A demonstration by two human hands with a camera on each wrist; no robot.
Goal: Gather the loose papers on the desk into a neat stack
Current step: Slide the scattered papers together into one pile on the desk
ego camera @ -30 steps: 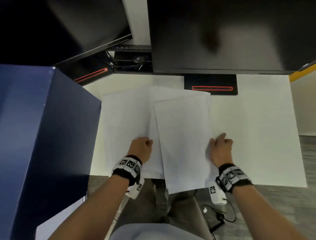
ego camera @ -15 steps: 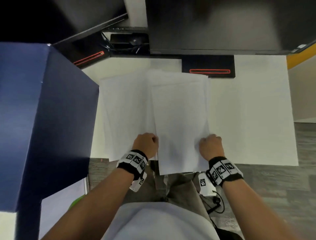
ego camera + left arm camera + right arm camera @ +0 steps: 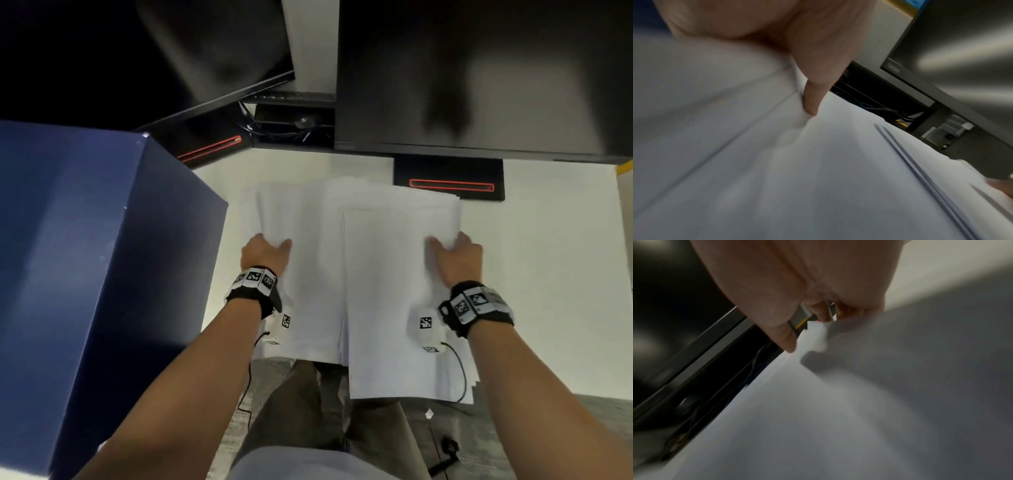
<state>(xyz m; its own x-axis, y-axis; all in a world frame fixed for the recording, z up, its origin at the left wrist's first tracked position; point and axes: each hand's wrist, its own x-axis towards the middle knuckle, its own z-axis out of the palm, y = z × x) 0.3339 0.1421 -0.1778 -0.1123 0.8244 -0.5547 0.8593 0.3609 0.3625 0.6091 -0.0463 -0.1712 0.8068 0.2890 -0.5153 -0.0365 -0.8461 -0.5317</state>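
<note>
Several white papers (image 3: pixel 383 274) lie fanned out on the white desk (image 3: pixel 548 274), their near ends hanging over its front edge. My left hand (image 3: pixel 265 251) grips the left side of the spread, thumb on top of the papers (image 3: pixel 818 178) and the other fingers hidden beneath. The left hand (image 3: pixel 813 97) fills the top of its wrist view. My right hand (image 3: pixel 455 257) holds the right side of the pile. In the right wrist view the right hand (image 3: pixel 797 296) pinches the edge of the papers (image 3: pixel 838 418) between thumb and curled fingers.
A large dark blue box (image 3: pixel 85 274) stands close on the left. Two black monitors (image 3: pixel 479 75) hang over the back of the desk, with a stand base (image 3: pixel 448 181) just behind the papers. Bare desk lies to the right.
Both hands have moved forward and apart, from the near part of the sheets to the outer left and right sides of the spread. The papers sit more gathered between them.
</note>
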